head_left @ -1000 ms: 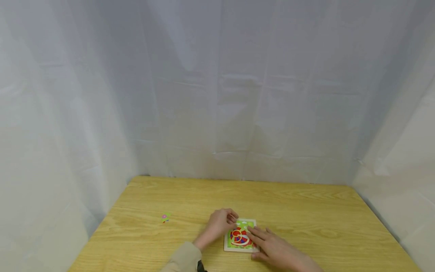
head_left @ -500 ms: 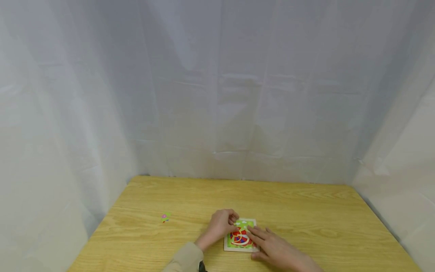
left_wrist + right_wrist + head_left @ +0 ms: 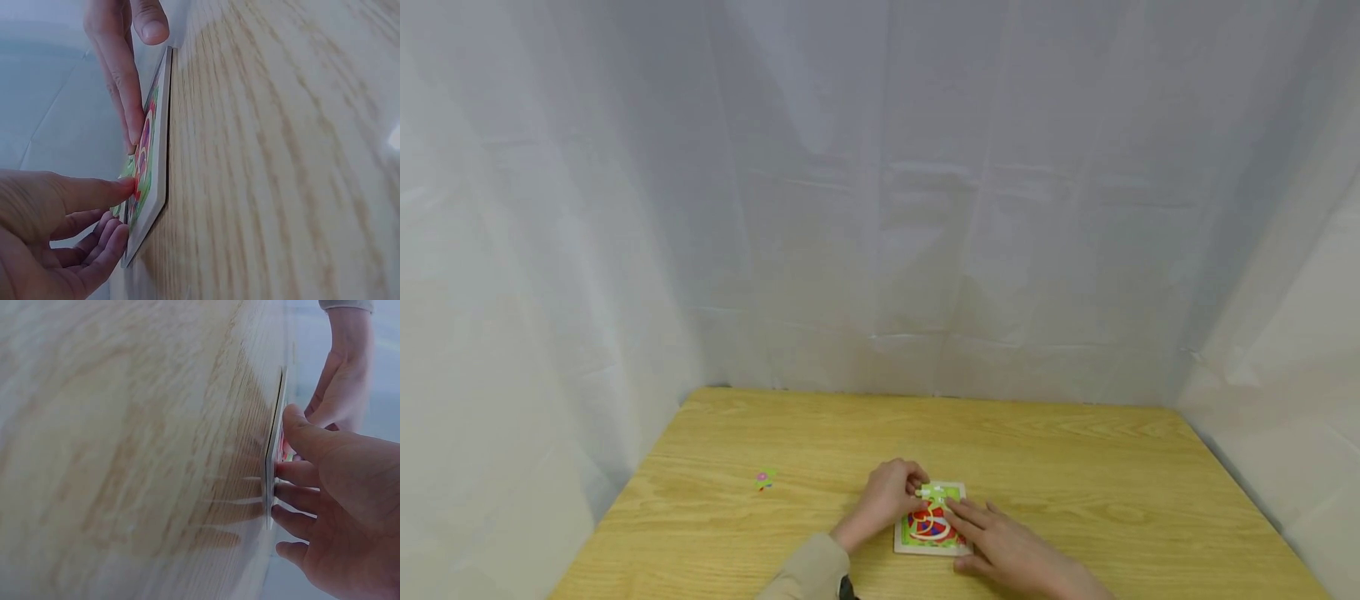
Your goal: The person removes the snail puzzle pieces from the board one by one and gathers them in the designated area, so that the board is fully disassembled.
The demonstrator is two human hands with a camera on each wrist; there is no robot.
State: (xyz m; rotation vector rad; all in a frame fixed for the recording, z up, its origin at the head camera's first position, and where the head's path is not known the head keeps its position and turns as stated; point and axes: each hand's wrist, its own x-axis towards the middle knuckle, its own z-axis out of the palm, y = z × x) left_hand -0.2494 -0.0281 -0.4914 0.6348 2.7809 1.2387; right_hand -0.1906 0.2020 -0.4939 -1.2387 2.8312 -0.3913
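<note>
A small jigsaw puzzle board (image 3: 921,551) with a pale frame and a red, blue and green picture lies flat on the table. At its upper left my left hand (image 3: 889,490) pinches a green puzzle piece (image 3: 117,210) between thumb and fingers; the hand hides part of the piece. My right hand (image 3: 1003,543) rests on the board's right side, its fingers fairly straight across the picture and frame. In the right wrist view, the fingertips of my right hand (image 3: 350,506) meet the board's edge (image 3: 270,487).
Away to the left on the wooden table (image 3: 1060,467) lies a small group of loose puzzle pieces (image 3: 763,478), green with pink, blue and red marks. Pale sheeting (image 3: 880,250) hangs behind the table and at both sides.
My left hand has shifted slightly right over the board's upper left, and the green piece now shows near the top edge. The right hand stays in place.
</note>
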